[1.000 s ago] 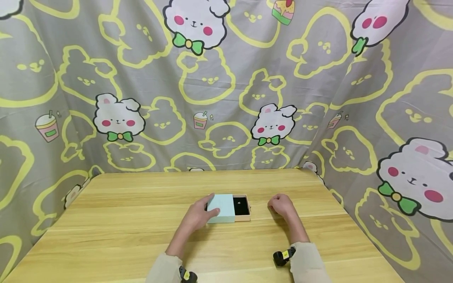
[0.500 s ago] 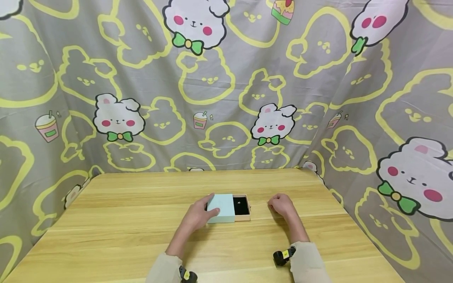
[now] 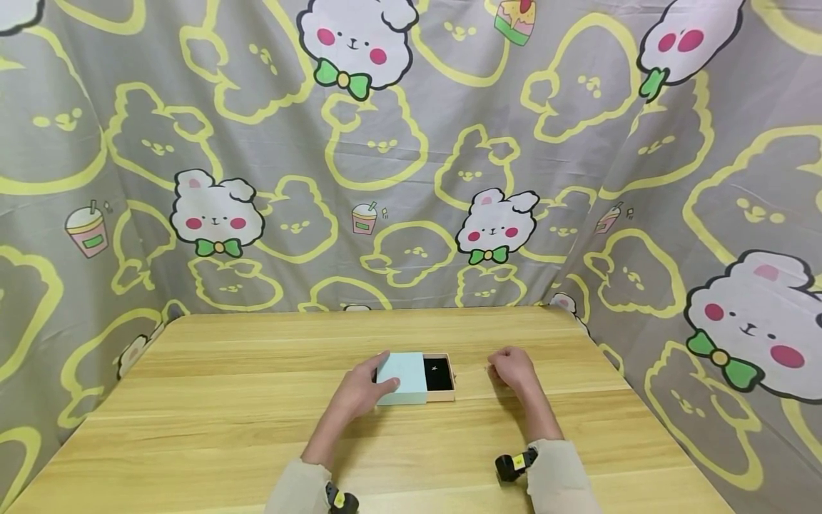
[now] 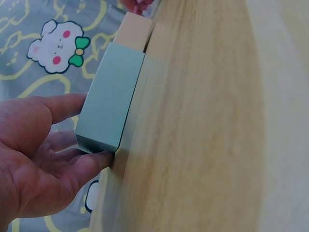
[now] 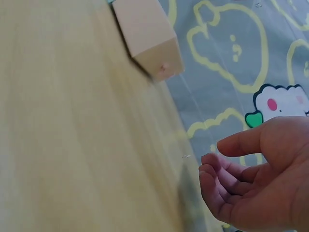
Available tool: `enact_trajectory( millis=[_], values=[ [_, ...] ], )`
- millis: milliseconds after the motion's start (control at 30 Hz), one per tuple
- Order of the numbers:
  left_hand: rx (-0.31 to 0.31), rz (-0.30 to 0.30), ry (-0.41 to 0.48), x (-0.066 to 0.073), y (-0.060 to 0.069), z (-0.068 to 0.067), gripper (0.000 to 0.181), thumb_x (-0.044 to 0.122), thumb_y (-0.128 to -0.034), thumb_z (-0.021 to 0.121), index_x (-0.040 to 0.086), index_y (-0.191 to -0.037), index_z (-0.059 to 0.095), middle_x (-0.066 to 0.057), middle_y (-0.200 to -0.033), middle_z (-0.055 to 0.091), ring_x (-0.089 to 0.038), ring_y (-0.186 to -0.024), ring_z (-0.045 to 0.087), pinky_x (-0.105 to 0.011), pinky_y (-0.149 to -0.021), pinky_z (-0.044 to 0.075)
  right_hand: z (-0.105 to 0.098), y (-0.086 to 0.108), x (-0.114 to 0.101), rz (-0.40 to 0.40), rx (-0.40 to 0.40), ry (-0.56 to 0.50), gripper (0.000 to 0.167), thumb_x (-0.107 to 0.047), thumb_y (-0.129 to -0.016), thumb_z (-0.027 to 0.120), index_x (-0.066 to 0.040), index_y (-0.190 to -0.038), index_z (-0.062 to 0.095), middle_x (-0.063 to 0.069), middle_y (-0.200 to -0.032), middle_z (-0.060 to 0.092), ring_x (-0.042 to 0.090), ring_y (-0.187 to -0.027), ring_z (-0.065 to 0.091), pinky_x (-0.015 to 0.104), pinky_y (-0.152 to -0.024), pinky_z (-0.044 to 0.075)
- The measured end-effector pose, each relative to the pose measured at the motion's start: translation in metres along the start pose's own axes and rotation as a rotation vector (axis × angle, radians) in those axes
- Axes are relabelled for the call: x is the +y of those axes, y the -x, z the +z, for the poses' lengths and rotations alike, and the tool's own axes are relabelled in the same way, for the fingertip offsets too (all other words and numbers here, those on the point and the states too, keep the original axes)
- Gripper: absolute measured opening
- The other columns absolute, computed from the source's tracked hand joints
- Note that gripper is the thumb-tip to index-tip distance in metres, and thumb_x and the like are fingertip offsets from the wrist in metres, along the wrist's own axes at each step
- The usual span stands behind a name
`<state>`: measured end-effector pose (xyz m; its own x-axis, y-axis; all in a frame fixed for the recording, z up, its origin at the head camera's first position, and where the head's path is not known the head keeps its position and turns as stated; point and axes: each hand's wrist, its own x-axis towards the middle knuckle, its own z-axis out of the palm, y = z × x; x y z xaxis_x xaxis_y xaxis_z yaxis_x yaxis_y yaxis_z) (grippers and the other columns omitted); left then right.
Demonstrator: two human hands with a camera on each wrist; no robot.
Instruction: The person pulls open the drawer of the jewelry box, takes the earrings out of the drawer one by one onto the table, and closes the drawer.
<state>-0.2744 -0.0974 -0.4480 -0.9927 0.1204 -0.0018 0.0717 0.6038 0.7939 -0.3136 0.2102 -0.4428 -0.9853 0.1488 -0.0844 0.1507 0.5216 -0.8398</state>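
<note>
A light-blue sliding jewelry box [image 3: 404, 373] lies on the wooden table, its pink drawer [image 3: 439, 397] pulled partway out to the right. Black lining [image 3: 439, 382] fills the drawer, and a tiny silver star-shaped piece [image 3: 434, 368] rests on it. My left hand [image 3: 361, 387] grips the sleeve's left end, thumb on one side and fingers on the other. To the right of the drawer, my right hand [image 3: 514, 369] hovers low with loosely bent fingers. In the right wrist view a gap shows between thumb and fingertips. Just off them lies a tiny shiny piece [image 5: 186, 156], too small to identify.
The wooden table [image 3: 257, 442] extends around both hands. A grey curtain [image 3: 411, 157] with yellow outlines and white rabbit heads hangs behind it and at both sides. Small black cameras [image 3: 511, 468] sit on the wrists at the sleeve cuffs.
My right hand has shifted slightly right and away from the tiny piece on the table, which now shows beside the fingertips. The left hand and the box have stayed in place.
</note>
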Motion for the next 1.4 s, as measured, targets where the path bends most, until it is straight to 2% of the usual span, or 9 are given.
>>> enact_trajectory(
  millis=[233,333,600,700,900,1133,1400],
  values=[
    [-0.001,-0.005,0.0,0.0,0.0,-0.001,0.063,0.033,-0.0972,0.069,0.015,-0.153,0.047,-0.019,-0.158,0.044,-0.043,-0.144,0.041,-0.06,-0.112,0.04,0.002,0.007,-0.021,-0.082,0.002,-0.043,0.023,-0.012,-0.1,0.056,0.006,-0.108,0.067,0.021,-0.096,0.071,0.031,-0.084,0.068,0.036,-0.073,0.056],
    [-0.003,-0.006,-0.003,0.0,0.001,-0.001,0.063,0.033,-0.0975,0.069,0.015,-0.154,0.046,-0.018,-0.158,0.043,-0.042,-0.144,0.041,-0.059,-0.112,0.04,0.006,0.011,-0.031,-0.117,-0.001,-0.04,0.022,-0.012,-0.099,0.057,0.006,-0.107,0.068,0.02,-0.095,0.071,0.033,-0.087,0.069,0.038,-0.075,0.057],
    [-0.002,0.004,0.001,0.0,0.001,-0.001,0.063,0.033,-0.0971,0.069,0.014,-0.153,0.047,-0.019,-0.158,0.043,-0.043,-0.144,0.04,-0.06,-0.111,0.04,0.023,0.021,-0.052,-0.19,-0.012,-0.006,0.018,-0.013,-0.097,0.062,0.0,-0.107,0.071,0.018,-0.096,0.071,0.026,-0.082,0.067,0.03,-0.067,0.052],
    [-0.002,0.003,0.004,0.0,0.001,-0.001,0.063,0.032,-0.0971,0.069,0.014,-0.153,0.047,-0.019,-0.158,0.043,-0.043,-0.144,0.04,-0.06,-0.111,0.04,0.03,0.025,-0.057,-0.22,-0.011,0.019,0.019,-0.012,-0.097,0.064,0.0,-0.108,0.071,0.014,-0.098,0.072,0.023,-0.085,0.067,0.031,-0.07,0.053],
    [-0.004,0.011,0.003,0.001,0.001,-0.001,0.063,0.032,-0.0971,0.069,0.013,-0.153,0.047,-0.02,-0.158,0.043,-0.044,-0.144,0.04,-0.06,-0.111,0.04,0.043,0.031,-0.061,-0.273,-0.023,0.063,0.017,-0.011,-0.095,0.066,-0.001,-0.108,0.071,0.012,-0.101,0.073,0.025,-0.089,0.068,0.039,-0.077,0.056],
    [-0.001,0.006,-0.001,0.002,0.001,-0.001,0.063,0.031,-0.0969,0.07,0.013,-0.153,0.047,-0.02,-0.157,0.044,-0.044,-0.144,0.041,-0.06,-0.111,0.04,0.056,0.033,-0.061,-0.32,-0.055,0.073,0.02,-0.007,-0.094,0.066,0.003,-0.112,0.071,0.012,-0.104,0.073,0.029,-0.093,0.069,0.041,-0.077,0.057],
    [0.0,0.009,0.006,0.0,0.0,-0.001,0.064,0.032,-0.0967,0.07,0.012,-0.153,0.047,-0.02,-0.157,0.044,-0.043,-0.144,0.041,-0.06,-0.111,0.04,0.067,0.033,-0.057,-0.346,-0.053,0.14,0.017,-0.006,-0.093,0.067,-0.002,-0.107,0.074,0.009,-0.098,0.073,0.028,-0.092,0.068,0.041,-0.076,0.056]
  ],
)
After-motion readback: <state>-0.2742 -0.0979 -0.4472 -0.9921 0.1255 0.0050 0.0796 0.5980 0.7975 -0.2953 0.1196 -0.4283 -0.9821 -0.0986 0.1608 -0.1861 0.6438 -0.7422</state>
